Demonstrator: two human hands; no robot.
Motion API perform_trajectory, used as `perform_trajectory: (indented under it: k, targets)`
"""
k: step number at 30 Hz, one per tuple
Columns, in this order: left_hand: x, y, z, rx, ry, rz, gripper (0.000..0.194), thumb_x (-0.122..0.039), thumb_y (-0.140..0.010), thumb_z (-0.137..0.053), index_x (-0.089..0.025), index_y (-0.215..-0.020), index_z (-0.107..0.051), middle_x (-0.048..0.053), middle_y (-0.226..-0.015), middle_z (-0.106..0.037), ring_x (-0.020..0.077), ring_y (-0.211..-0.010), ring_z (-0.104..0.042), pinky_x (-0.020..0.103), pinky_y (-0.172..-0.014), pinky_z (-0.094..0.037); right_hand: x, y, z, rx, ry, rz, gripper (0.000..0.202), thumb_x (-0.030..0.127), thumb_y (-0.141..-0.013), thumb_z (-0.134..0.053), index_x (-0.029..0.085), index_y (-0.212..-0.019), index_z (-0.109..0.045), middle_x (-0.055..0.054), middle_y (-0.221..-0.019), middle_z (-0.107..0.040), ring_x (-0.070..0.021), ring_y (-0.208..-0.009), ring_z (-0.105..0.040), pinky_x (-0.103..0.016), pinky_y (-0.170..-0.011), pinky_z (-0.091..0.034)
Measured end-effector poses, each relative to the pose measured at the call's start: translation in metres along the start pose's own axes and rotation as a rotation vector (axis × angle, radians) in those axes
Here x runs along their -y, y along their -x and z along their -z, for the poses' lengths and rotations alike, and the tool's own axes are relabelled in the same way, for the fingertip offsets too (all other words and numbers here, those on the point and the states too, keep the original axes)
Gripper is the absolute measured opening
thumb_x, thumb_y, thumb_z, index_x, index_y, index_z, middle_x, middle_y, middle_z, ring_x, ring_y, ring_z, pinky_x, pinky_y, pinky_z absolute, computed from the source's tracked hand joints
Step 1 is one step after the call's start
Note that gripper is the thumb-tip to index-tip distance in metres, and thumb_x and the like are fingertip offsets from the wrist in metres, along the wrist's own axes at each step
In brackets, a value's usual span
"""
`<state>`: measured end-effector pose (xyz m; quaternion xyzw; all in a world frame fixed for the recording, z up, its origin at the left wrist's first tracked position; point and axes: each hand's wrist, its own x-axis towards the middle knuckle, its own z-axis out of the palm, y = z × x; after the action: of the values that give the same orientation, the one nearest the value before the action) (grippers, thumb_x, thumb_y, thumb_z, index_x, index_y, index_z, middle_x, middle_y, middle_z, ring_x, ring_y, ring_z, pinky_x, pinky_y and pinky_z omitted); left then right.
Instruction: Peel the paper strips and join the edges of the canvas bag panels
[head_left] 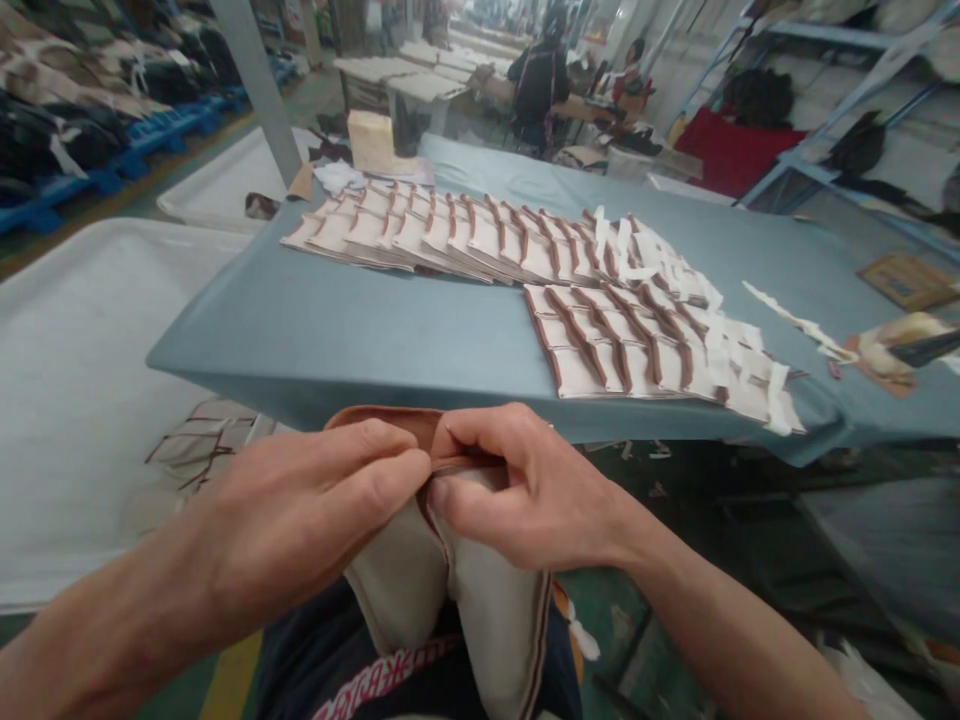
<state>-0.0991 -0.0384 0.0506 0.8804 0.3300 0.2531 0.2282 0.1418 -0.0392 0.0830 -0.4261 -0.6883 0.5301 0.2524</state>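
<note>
In front of my body I hold a cream fabric piece [495, 600] with brown edging and a brown inner face. My left hand [337, 490] pinches its upper edge between thumb and fingers. Close beside it, my right hand [517, 490] is closed on the same edge, thumb towards me. The two thumbs nearly meet at the seam. Two cream panels hang down from there over my lap. What lies beneath my fingertips is hidden. Just beyond my hands is the front edge of a table with a blue-grey cover [360, 330].
Overlapping cream pieces with brown edging [487, 235] lie across the table, with a second group [607, 340] nearer. White strips [780, 400] lie on its right end. A white bin [90, 330] stands at left, shelving [832, 170] at right. A person [541, 85] is farther back.
</note>
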Motion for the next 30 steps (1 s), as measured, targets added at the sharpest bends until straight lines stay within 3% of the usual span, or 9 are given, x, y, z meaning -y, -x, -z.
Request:
perform_trajectory:
  k: [5,8,12,16,20,22,24,26,30]
  targets:
    - [0.010,0.012,-0.011,-0.103,-0.301,-0.274,0.054,-0.004,-0.106,-0.045,-0.035,-0.144,-0.067,0.003,-0.114,-0.086,0.0243,-0.098,-0.081,0.033,-0.094,-0.065,-0.014,-0.002,0.002,0.127,-0.405,-0.088,0.019,0.037,-0.080,-0.062,0.022,-0.071,-0.056,0.006,-0.060,-0.048,-0.0098,-0.053,-0.038,-0.023,-0.050,-0.030]
    - [0.015,0.012,-0.018,-0.166,-0.350,-0.274,0.058,-0.002,-0.104,-0.047,-0.036,-0.146,-0.067,0.004,-0.113,-0.086,0.0237,-0.097,-0.082,0.032,-0.094,-0.066,-0.024,-0.006,-0.002,0.117,-0.443,-0.088,0.018,0.036,-0.078,-0.063,0.022,-0.069,-0.055,0.007,-0.058,-0.046,-0.0088,-0.053,-0.036,-0.022,-0.050,-0.029]
    - [0.012,0.002,-0.024,-0.139,-0.139,-0.306,0.039,-0.005,-0.106,-0.053,-0.031,-0.130,-0.070,0.002,-0.104,-0.086,0.0196,-0.090,-0.083,0.026,-0.085,-0.066,-0.030,-0.004,-0.004,0.056,-0.317,-0.065,0.010,0.029,-0.073,-0.059,0.022,-0.067,-0.055,0.008,-0.059,-0.040,-0.0088,-0.055,-0.032,-0.022,-0.050,-0.027]
    - [0.005,-0.003,-0.022,-0.140,-0.054,-0.139,0.027,-0.011,-0.105,-0.060,-0.028,-0.124,-0.067,-0.001,-0.105,-0.086,0.0167,-0.090,-0.083,0.022,-0.085,-0.063,-0.027,0.004,-0.003,-0.050,-0.104,0.073,0.010,0.023,-0.076,-0.056,0.022,-0.067,-0.054,0.008,-0.058,-0.040,-0.0095,-0.056,-0.037,-0.023,-0.052,-0.029]
    - [0.000,-0.008,-0.006,0.056,0.126,-0.007,0.022,-0.021,-0.106,-0.065,-0.030,-0.124,-0.073,-0.005,-0.107,-0.085,0.0132,-0.085,-0.079,0.017,-0.080,-0.056,-0.031,0.009,-0.004,-0.117,0.112,0.272,0.011,0.018,-0.079,-0.053,0.023,-0.069,-0.052,0.007,-0.060,-0.044,-0.0088,-0.055,-0.040,-0.024,-0.055,-0.030]
    - [0.000,-0.013,0.001,0.158,0.187,0.009,0.017,-0.024,-0.112,-0.060,-0.030,-0.116,-0.075,-0.006,-0.103,-0.084,0.0116,-0.083,-0.077,0.016,-0.078,-0.053,-0.036,0.009,-0.005,-0.138,0.223,0.353,0.013,0.017,-0.080,-0.053,0.022,-0.069,-0.051,0.007,-0.062,-0.047,-0.0081,-0.054,-0.039,-0.025,-0.055,-0.028]
    - [0.003,-0.016,0.002,0.223,0.184,-0.021,0.024,-0.025,-0.117,-0.052,-0.028,-0.108,-0.074,-0.005,-0.095,-0.080,0.0114,-0.080,-0.073,0.018,-0.074,-0.049,-0.041,0.008,-0.005,-0.145,0.297,0.413,0.015,0.016,-0.082,-0.054,0.022,-0.069,-0.051,0.006,-0.062,-0.050,-0.0080,-0.054,-0.040,-0.025,-0.055,-0.028]
    - [0.009,-0.016,-0.003,0.211,0.126,-0.103,0.029,-0.025,-0.119,-0.047,-0.025,-0.101,-0.070,-0.003,-0.088,-0.076,0.0134,-0.077,-0.070,0.022,-0.072,-0.047,-0.046,0.006,-0.005,-0.156,0.300,0.457,0.014,0.015,-0.083,-0.055,0.022,-0.071,-0.054,0.007,-0.062,-0.050,-0.0080,-0.053,-0.040,-0.025,-0.056,-0.030]
    - [0.025,-0.008,-0.023,-0.006,-0.107,-0.279,0.029,-0.020,-0.115,-0.049,-0.026,-0.087,-0.057,-0.001,-0.073,-0.061,0.0183,-0.064,-0.054,0.033,-0.062,-0.036,-0.055,0.001,-0.007,-0.125,0.097,0.421,0.012,0.014,-0.081,-0.057,0.022,-0.072,-0.056,0.008,-0.061,-0.048,-0.0076,-0.054,-0.040,-0.023,-0.055,-0.032]
